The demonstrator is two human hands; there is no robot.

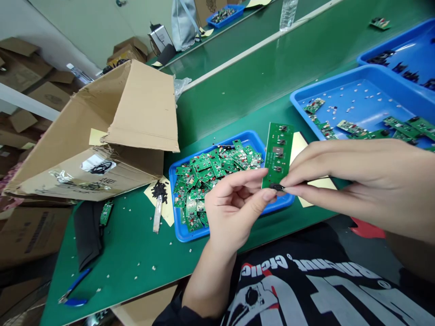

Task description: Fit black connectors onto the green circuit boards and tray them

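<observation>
A green circuit board point(277, 147) with several small black components is held upright above the table. My left hand point(231, 210) grips it by its lower left corner between thumb and fingers. My right hand point(343, 179) pinches a small black part point(277, 186) against the lower edge of the board. Whether that part is joined to the board I cannot tell. Behind and below my left hand, a blue tray point(185, 234) holds a heap of similar green boards point(214, 167).
At the left an open cardboard box point(146, 104) leans over the table. Yellow paper point(166, 210) bears small black pieces point(159, 191). Blue-handled cutters point(76, 301) lie near a black pouch point(87, 233). Another blue tray point(367, 77) with boards stands at right.
</observation>
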